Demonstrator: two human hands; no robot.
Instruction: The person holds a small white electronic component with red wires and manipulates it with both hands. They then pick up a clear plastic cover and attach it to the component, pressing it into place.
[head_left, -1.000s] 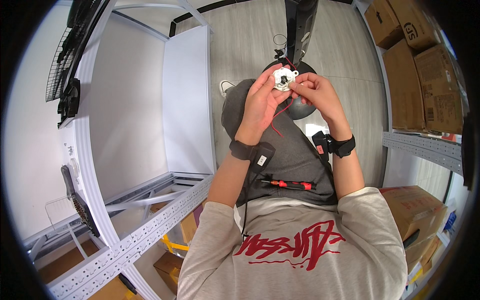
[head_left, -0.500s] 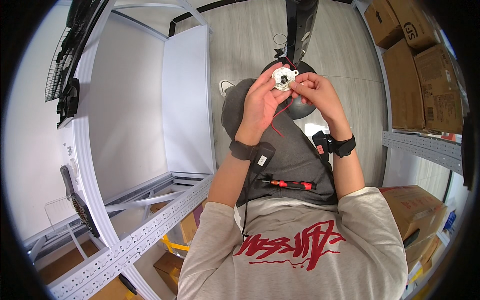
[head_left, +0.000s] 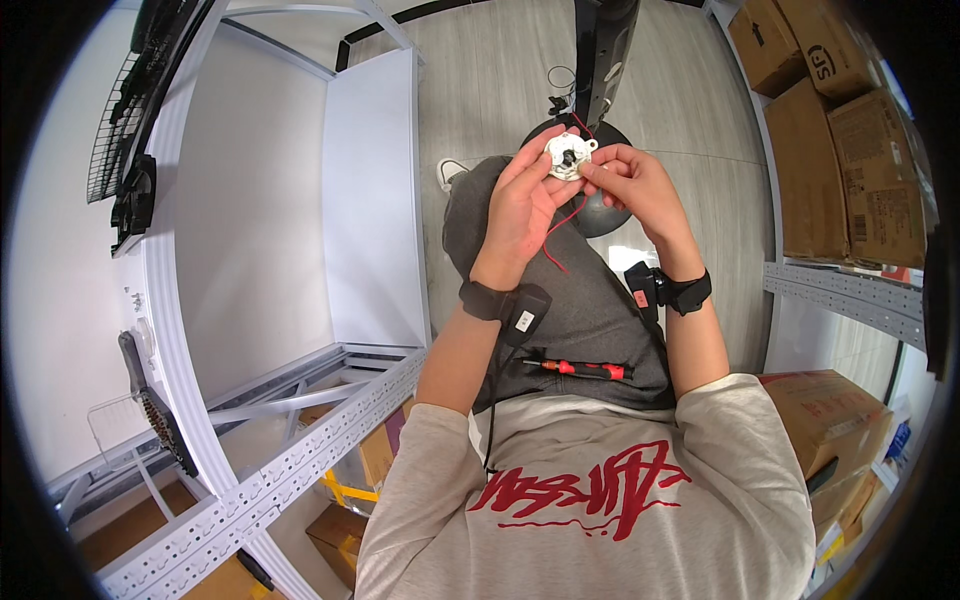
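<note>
A: Where's the motor (head_left: 567,157) sitting for you right now?

B: Up in front of you, above your lap, between both hands. Your left hand (head_left: 522,210) is wrapped round its near side, fingers closed on the white round body. Your right hand (head_left: 630,185) pinches its right edge, thumb and forefinger together on the rim by the mounting ear

A: And the wire (head_left: 562,225)?

B: The red wire hangs from the motor down between your wrists, loose over your thigh. Keep it out from under your left thumb so it doesn't get nipped or tugged at the joint

A: Any tip on the grip?

B: Let the left hand carry the weight and do any fine turning with the right fingertips. Hold the dark hub facing you so you can see it. The screwdriver (head_left: 580,368) lies across your lap, near your belly; mind your elbows don't knock it off
</note>
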